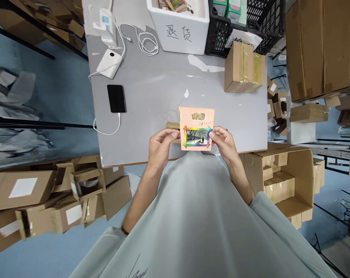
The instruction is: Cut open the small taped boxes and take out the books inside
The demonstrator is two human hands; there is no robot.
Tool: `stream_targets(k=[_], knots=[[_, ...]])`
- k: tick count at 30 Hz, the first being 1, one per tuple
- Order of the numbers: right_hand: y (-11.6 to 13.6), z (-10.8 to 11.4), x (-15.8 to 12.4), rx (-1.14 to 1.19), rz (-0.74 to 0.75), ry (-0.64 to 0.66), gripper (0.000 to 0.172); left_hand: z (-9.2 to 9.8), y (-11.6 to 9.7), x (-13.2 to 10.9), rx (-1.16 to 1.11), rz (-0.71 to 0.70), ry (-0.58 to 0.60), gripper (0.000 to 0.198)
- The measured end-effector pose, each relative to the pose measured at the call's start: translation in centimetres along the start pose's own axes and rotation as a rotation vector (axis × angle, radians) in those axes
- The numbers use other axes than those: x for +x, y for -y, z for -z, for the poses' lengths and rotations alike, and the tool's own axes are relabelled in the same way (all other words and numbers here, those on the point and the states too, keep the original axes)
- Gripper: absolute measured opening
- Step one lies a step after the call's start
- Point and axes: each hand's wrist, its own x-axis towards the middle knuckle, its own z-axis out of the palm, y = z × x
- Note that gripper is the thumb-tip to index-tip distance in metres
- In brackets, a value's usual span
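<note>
A small, thin pink booklet (196, 117) with Chinese characters on top and a black-and-white picture in a rainbow frame is held up near the table's front edge. My right hand (224, 142) pinches its right edge, thumb on the front. At the left edge, my left hand (162, 146) is closed, thumb against the fingers at the booklet's side. Behind the booklet and left fingertips, a brown cardboard piece (172, 125) shows in part; whether the left hand touches it I cannot tell.
On the grey table (151, 100) are a black phone (116, 98) on a cable, a white power bank (109, 63), a power strip (107, 29) and a taped carton (244, 67). A white bin (180, 33) and black crate (218, 44) stand behind. Cardboard boxes (287, 181) flank the table.
</note>
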Motion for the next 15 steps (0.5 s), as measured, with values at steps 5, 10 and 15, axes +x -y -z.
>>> stream_targets(k=[5, 10, 15], knots=[[0.06, 0.07, -0.04, 0.007, 0.010, -0.001, 0.059, -0.15, -0.05, -0.03, -0.019, 0.005, 0.003, 0.012], [0.01, 0.20, -0.16, -0.005, -0.003, -0.002, 0.061, -0.19, -0.01, -0.07, -0.012, 0.015, -0.013, 0.013], [-0.13, 0.31, -0.24, 0.025, -0.012, -0.005, 0.060, -0.07, -0.16, -0.18, -0.009, 0.006, 0.021, 0.015]])
